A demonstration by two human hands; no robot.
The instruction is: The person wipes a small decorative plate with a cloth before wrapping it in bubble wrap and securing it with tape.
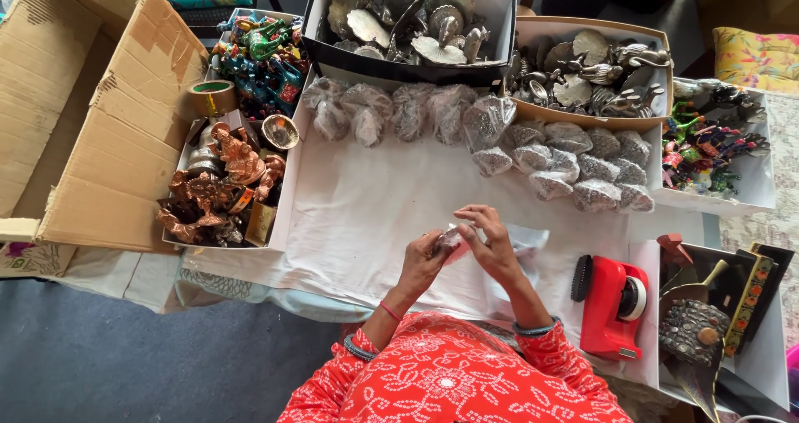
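Plastic-wrapped piece [449,238] between pinching hands [462,248]

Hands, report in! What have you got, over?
Left hand and right hand both pinch one small wrapped piece. White cloth below. Red tape dispenser right, apart.

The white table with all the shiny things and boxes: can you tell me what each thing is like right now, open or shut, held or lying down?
Big brown cardboard box: open, flaps spread.
Black box of silver figurines: open, full.
Red tape dispenser: resting on table, untouched.
Small clear-wrapped silver piece: held between both hands.
Left hand: gripping it.
Right hand: pinching it.
Row of plastic-wrapped silver pieces: lying wrapped.
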